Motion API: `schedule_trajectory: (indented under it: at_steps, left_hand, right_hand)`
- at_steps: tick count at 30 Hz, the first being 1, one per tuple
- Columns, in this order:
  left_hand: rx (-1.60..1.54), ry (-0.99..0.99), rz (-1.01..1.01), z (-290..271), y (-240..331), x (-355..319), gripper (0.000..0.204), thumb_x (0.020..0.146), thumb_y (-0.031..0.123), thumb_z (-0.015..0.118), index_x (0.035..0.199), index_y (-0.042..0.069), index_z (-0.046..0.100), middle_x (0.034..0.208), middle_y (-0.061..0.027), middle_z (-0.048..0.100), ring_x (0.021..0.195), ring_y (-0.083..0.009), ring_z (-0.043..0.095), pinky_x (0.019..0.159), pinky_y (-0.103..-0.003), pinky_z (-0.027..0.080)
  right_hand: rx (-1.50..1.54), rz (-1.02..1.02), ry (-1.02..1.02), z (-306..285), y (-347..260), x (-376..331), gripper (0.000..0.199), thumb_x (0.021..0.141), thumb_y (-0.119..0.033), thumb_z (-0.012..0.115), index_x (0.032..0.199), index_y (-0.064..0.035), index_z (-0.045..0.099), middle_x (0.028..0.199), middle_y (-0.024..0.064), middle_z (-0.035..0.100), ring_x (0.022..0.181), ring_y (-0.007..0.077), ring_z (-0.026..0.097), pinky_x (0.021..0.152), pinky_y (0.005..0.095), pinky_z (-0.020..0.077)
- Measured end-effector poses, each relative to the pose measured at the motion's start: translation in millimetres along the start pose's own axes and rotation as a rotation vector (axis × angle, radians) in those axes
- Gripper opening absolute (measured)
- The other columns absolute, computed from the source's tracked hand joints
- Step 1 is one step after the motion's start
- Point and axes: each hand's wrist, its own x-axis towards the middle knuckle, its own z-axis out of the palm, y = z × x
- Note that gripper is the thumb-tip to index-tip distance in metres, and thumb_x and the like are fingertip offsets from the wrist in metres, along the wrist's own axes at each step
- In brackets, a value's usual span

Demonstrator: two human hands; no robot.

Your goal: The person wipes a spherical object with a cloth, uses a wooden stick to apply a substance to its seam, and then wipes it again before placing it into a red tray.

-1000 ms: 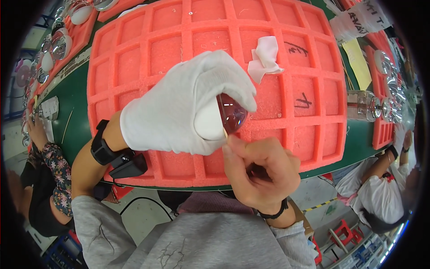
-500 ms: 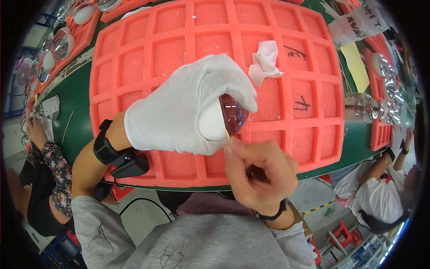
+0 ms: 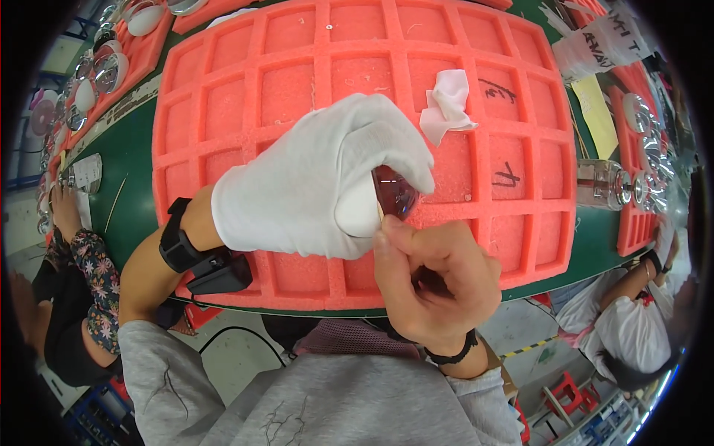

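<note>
My left hand, in a white glove, is closed around a dome-shaped glass lens. The lens has a dark reddish, shiny curved face turned to the right, and a smooth white rounded part shows on its left. My bare right hand pinches a thin light-coloured stick between thumb and forefinger. The stick's tip is at the lens's rim; whether it touches the glass is too small to tell. Both hands are above a pink foam tray with square compartments.
A crumpled white cloth lies on the tray. To the right stand a glass jar and a yellow paper sheet. Foam trays with shiny domes line the left. Co-workers' arms show at both sides of the green table.
The lens has turned slightly in my gloved hand, and the reflections on its dark face have changed. The stick still meets its rim. The whole view has shifted a little.
</note>
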Motion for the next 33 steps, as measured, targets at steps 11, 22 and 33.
schedule_trajectory:
  at_steps: [11,22,33]
  left_hand:
    - [-0.014,0.011,-0.042,2.2,0.8,-0.8,0.053,0.056,0.014,0.086,0.106,0.017,0.068,0.117,-0.0054,0.067,0.108,-0.0289,0.062,0.09,-0.04,0.053]
    - [-0.13,0.016,-0.1,-1.8,10.4,4.1,0.037,0.072,0.011,0.081,0.106,0.012,0.066,0.115,-0.0074,0.067,0.104,-0.0246,0.063,0.088,-0.037,0.052]
    - [-0.559,0.118,-0.15,0.8,0.2,-0.8,0.025,0.094,0.013,0.059,0.117,0.004,0.061,0.119,-0.0118,0.063,0.109,-0.0211,0.062,0.092,-0.038,0.053]
  right_hand:
    - [-0.013,-0.006,-0.016,-2.9,-0.2,-0.3,0.013,0.079,0.011,0.075,0.084,0.0018,0.067,0.057,-0.0027,0.058,0.049,-0.0008,0.045,0.047,0.0174,0.0334]
    - [0.208,0.281,0.185,-38.1,-4.6,-15.0,0.013,0.091,0.007,0.066,0.103,0.0042,0.062,0.063,-0.002,0.06,0.052,0.0009,0.048,0.05,0.017,0.0315]
    - [-0.44,0.201,-0.088,-90.2,-8.0,30.0,0.018,0.093,0.005,0.061,0.111,0.0009,0.063,0.06,-0.0042,0.055,0.052,0.0013,0.047,0.051,0.0188,0.0337]
